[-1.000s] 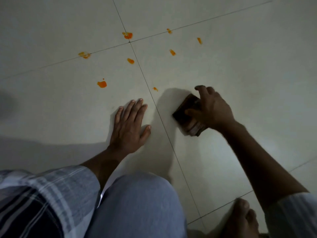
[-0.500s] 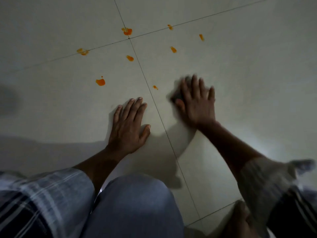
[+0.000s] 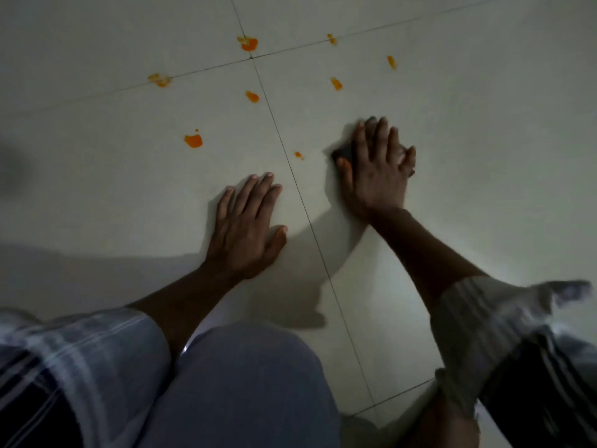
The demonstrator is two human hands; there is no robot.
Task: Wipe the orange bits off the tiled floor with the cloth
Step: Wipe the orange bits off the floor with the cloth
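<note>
The right hand (image 3: 376,169), curled round the dark cloth (image 3: 345,152) a second ago, now presses it flat under straight fingers, the nearest orange bit (image 3: 298,155) just to its left, so wiping looks ready to start, while the left hand (image 3: 247,227) stays spread on the tiled floor (image 3: 484,140).

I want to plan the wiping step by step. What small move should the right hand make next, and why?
Probably slide the cloth a short way left onto the small orange bit. The right hand presses the cloth flat on the floor, and that bit is the nearest one, on the same tile. The left hand rests flat, below that path.
</note>
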